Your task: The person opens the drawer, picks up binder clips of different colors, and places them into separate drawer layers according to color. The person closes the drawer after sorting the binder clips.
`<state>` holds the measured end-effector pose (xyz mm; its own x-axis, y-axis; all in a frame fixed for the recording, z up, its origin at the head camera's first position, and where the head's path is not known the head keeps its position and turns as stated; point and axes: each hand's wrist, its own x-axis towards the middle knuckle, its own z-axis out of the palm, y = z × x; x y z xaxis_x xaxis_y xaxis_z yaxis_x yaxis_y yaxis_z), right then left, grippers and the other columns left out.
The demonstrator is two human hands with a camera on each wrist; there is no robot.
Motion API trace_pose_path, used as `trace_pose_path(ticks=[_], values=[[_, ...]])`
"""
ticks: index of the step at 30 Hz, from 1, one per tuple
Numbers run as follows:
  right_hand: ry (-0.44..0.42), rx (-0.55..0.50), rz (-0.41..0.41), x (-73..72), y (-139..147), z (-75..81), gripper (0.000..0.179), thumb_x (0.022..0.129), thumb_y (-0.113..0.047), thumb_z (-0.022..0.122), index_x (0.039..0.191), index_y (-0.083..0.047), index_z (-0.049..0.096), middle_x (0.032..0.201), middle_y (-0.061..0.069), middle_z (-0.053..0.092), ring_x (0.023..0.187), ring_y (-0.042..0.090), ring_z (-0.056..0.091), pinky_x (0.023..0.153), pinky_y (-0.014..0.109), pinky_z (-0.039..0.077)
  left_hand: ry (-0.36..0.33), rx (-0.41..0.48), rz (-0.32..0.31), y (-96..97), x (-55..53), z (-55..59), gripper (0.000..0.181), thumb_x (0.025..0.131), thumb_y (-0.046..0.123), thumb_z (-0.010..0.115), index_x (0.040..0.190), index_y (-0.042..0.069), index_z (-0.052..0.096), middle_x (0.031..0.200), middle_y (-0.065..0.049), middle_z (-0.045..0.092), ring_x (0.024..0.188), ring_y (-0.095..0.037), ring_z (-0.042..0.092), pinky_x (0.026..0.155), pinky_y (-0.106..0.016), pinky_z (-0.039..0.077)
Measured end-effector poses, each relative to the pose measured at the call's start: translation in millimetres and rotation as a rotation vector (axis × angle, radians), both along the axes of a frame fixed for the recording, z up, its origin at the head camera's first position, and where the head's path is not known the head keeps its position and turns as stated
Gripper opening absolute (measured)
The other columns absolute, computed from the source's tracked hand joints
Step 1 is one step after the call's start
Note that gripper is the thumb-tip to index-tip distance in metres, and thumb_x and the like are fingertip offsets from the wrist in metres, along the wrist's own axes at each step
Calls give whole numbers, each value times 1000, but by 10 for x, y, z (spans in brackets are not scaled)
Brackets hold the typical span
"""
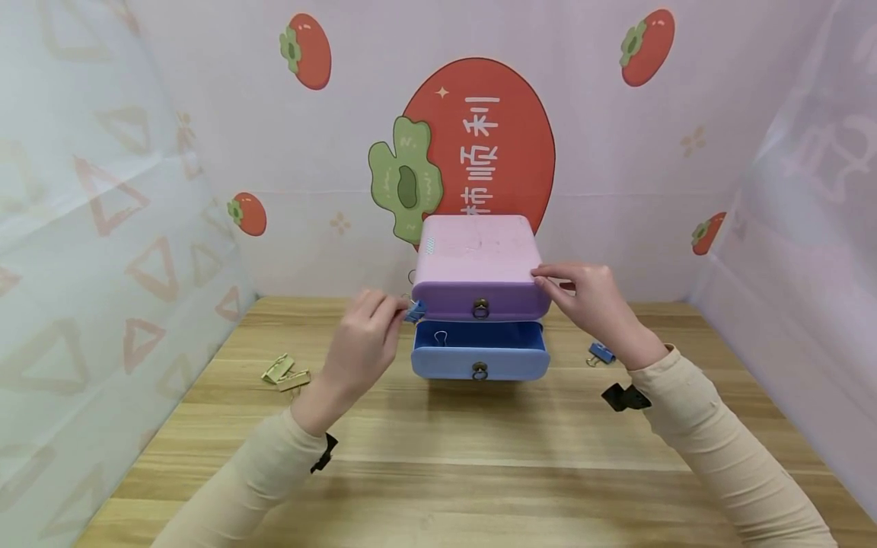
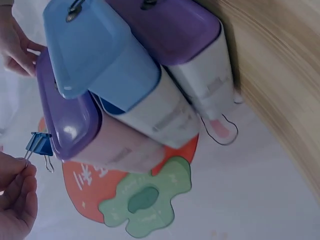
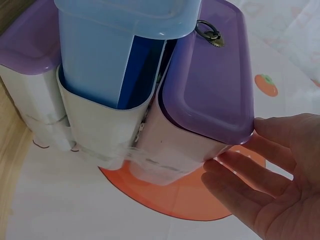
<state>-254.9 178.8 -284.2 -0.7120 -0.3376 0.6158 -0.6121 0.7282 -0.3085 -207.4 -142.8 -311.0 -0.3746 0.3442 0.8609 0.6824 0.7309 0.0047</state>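
Note:
A blue binder clip (image 1: pixel 415 310) is pinched by its wire handle between the thumb and fingers of my left hand (image 1: pixel 363 342). The clip is beside the left front corner of a stacked drawer box with a pink top (image 1: pixel 473 247). My right hand (image 1: pixel 592 304) touches the opposite front corner, its fingers fairly straight along the side in the right wrist view. The upper purple drawer (image 1: pixel 445 300) is closed. Below it the blue drawer (image 1: pixel 445 364) is pulled out, with a wire clip handle (image 1: pixel 441 336) showing inside. A lower purple drawer (image 2: pixel 175 30) appears in the left wrist view.
Gold binder clips (image 1: pixel 279 368) lie on the wooden table (image 1: pixel 438 472) to the left. Another blue binder clip (image 1: pixel 602 352) lies at the right, near the right wrist. A printed cloth backdrop (image 1: pixel 589 167) stands behind the box, with cloth walls on both sides.

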Motion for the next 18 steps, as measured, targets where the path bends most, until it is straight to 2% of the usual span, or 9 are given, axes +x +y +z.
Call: trace_pose_path(ticks=[6, 11, 18], values=[[-6, -1, 2, 2, -3, 1, 20, 89, -18, 67, 104, -7, 73, 106, 11, 71, 97, 26, 69, 76, 39, 58, -17, -80, -41, 163, -12, -27, 5, 84, 1, 67, 88, 2, 70, 82, -7, 62, 80, -23, 55, 72, -32, 47], [-8, -1, 1, 4, -2, -4, 20, 89, -19, 67, 105, -8, 73, 107, 11, 71, 98, 26, 69, 75, 39, 58, 1, -149, -61, 267, -70, -69, 3, 84, 5, 70, 87, 5, 71, 81, -4, 64, 79, -22, 55, 68, -31, 45], [-6, -3, -1, 5, 5, -5, 20, 89, -19, 67, 104, -8, 74, 107, 11, 71, 98, 26, 68, 75, 39, 58, 1, -212, -35, 357, -137, -138, 2, 83, 11, 73, 85, 10, 73, 79, 0, 66, 76, -18, 53, 60, -26, 39]])
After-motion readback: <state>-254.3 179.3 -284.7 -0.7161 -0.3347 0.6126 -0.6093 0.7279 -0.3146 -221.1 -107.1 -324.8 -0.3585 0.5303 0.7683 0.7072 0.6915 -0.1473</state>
